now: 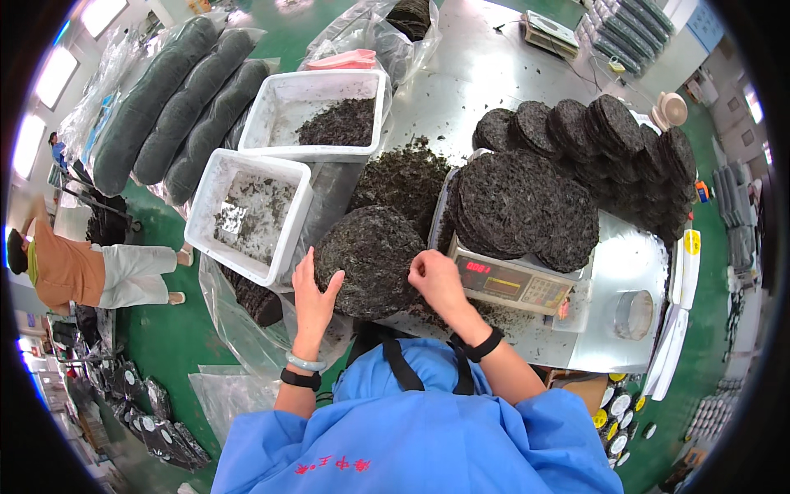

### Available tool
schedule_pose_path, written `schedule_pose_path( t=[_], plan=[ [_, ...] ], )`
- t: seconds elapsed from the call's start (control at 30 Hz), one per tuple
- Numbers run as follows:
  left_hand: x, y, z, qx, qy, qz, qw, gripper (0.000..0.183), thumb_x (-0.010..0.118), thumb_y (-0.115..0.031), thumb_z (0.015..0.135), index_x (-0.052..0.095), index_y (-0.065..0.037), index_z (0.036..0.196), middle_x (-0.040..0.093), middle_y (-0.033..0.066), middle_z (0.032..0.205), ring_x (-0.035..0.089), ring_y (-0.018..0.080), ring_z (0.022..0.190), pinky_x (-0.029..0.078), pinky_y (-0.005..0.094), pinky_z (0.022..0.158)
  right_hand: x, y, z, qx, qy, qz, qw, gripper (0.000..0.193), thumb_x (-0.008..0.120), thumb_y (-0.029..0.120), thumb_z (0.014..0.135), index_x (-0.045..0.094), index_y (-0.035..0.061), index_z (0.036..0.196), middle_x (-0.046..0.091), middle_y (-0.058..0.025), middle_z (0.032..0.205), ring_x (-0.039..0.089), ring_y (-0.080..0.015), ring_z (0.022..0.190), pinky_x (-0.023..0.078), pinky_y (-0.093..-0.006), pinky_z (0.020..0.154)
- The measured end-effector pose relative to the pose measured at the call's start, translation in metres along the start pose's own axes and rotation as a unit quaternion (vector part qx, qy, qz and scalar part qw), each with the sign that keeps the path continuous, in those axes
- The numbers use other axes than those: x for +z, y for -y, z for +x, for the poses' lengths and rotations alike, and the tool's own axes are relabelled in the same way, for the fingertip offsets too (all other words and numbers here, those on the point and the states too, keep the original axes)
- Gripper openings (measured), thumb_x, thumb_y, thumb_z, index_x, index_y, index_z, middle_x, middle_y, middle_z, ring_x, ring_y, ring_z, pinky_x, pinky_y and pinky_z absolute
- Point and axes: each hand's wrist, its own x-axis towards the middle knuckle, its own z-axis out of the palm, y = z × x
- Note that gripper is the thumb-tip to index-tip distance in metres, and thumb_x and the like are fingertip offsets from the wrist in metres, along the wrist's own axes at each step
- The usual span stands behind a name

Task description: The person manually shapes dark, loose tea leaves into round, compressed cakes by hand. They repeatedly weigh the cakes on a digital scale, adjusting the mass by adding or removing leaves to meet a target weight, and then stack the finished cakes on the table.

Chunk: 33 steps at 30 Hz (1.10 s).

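A round, dark cake of dried seaweed (370,262) lies in front of me at the table's near edge. My left hand (309,295) is at its left rim, fingers spread and thumb reaching over the edge. At the right rim my right hand (442,282) is closed, thumb and fingertips pinched together; what lies between them is hidden. Just beyond the cake rises a heap of loose seaweed (403,181). To the right stands a scale (514,284) with a lit red display, carrying stacked seaweed cakes (514,202).
Two white plastic tubs (255,262) with seaweed scraps stand at the left. More stacked cakes (605,136) fill the table's far right. Near the right edge sits a clear round container (634,314). Long bagged rolls (156,103) lie far left; another person (82,272) is at the left.
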Motion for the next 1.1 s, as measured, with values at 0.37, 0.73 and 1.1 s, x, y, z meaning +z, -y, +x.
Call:
schedule_pose_path(
  t=[0.37, 0.73, 1.1],
  plan=[
    [0.005, -0.002, -0.001, 0.058, -0.022, 0.016, 0.998, 0.070, 0.063, -0.025, 0.090, 0.029, 0.001, 0.145, 0.032, 0.0225, 0.148, 0.030, 0.0364, 0.137, 0.025, 0.0422, 0.113, -0.023, 0.021, 0.002, 0.136, 0.028, 0.287, 0.948, 0.006, 0.063, 0.006, 0.082, 0.062, 0.0003, 0.082, 0.062, 0.0001, 0.069, 0.058, -0.0070, 0.059, 0.049, -0.0226, 0.055],
    [0.018, -0.038, -0.005, -0.251, 0.278, -0.768, 0.520, 0.049, 0.036, -0.035, 0.104, 0.045, 0.001, 0.136, 0.054, 0.0132, 0.134, 0.048, 0.0231, 0.128, 0.038, 0.0337, 0.108, -0.009, 0.075, -0.006, -0.227, -0.023, 0.069, 0.971, 0.008, 0.066, 0.002, 0.080, 0.066, 0.0048, 0.087, 0.058, -0.0089, 0.082, 0.059, -0.0250, 0.074, 0.049, -0.0320, 0.066],
    [0.032, -0.008, -0.006, -0.353, 0.184, -0.749, 0.529, 0.030, 0.049, -0.023, 0.100, 0.058, 0.000, 0.117, 0.065, 0.0086, 0.103, 0.063, 0.0214, 0.100, 0.054, 0.0302, 0.089, 0.000, 0.025, -0.001, -0.104, -0.059, -0.010, 0.993, 0.004, 0.065, 0.006, 0.080, 0.063, 0.0048, 0.082, 0.057, -0.0096, 0.082, 0.061, -0.0293, 0.077, 0.051, -0.0391, 0.064]
  ],
)
